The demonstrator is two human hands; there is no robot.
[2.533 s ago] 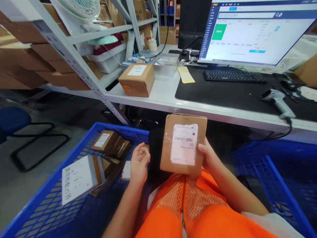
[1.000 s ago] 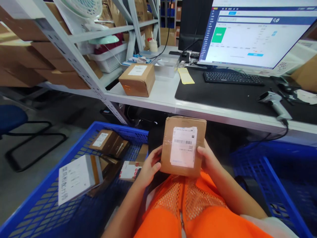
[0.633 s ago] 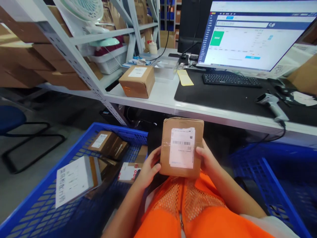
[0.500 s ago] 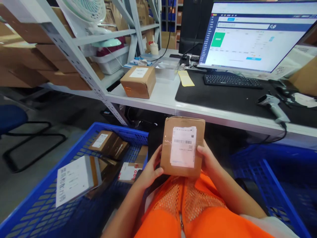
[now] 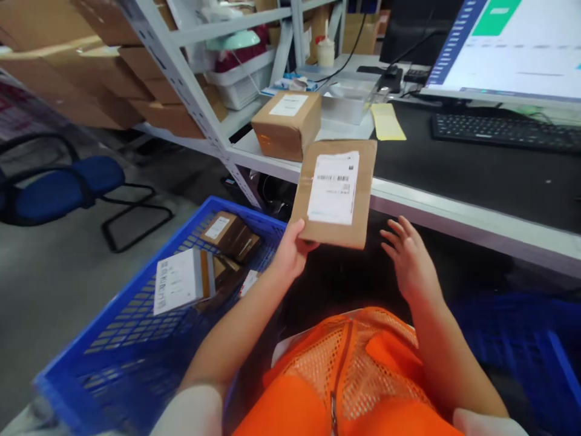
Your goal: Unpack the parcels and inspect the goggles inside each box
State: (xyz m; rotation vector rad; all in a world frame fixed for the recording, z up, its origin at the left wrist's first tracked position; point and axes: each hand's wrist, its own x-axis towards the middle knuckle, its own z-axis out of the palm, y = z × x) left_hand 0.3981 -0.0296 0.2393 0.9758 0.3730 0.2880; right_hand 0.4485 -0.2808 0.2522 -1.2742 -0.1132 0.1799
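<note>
A brown cardboard box [image 5: 299, 209] with a white shipping label [image 5: 333, 188] is held up in front of the desk edge. My left hand [image 5: 293, 249] grips it by its lower left corner, thumb on the labelled face and fingers underneath. To the right of the box, my right hand [image 5: 406, 257] is apart from it, fingers spread and holding nothing. Behind the held box, a second labelled cardboard box [image 5: 284, 130] rests on the desk's left end.
A blue plastic crate [image 5: 122, 321] at lower left holds several parcels, including a white packet [image 5: 181, 280]. On the desk are a keyboard [image 5: 503, 132], a yellow paper [image 5: 387, 122] and a monitor [image 5: 535, 57]. A metal shelf post [image 5: 181, 79] and a blue chair [image 5: 82, 181] stand left.
My right hand has let go of the box and moved right. My left hand has raised the box forward, toward the desk. The view has turned left.
</note>
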